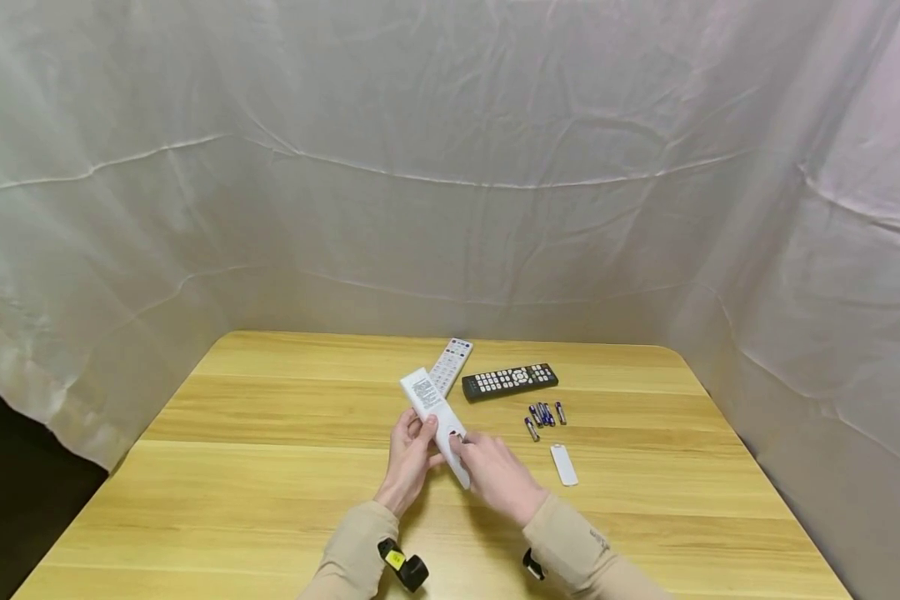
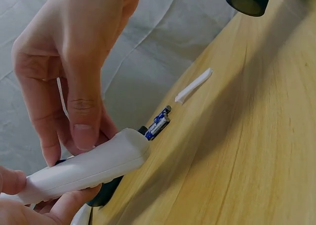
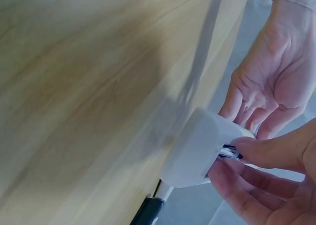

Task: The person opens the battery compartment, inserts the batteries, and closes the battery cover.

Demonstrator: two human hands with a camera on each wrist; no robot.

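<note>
A white remote control (image 1: pixel 423 392) is held above the table, its labelled back turned up. My left hand (image 1: pixel 408 458) grips it along the side, thumb on the back and fingers beneath. Over the battery opening at its near end works my right hand (image 1: pixel 501 477). In the right wrist view, that thumb and the fingers pinch a small battery (image 3: pixel 230 152) at the opening, its dark-and-silver side showing between them. The inside of the compartment is mostly hidden by the fingers. From the left wrist view, the remote's button side (image 2: pixel 98 183) faces down.
A second white remote (image 1: pixel 452 362) lies buttons-up behind the held one, partly covered by it in the head view. To its right is a black remote (image 1: pixel 510 381). Several blue-and-silver batteries (image 1: pixel 545 414) lie nearer, with a white battery cover (image 1: pixel 564 465) in front of them.
</note>
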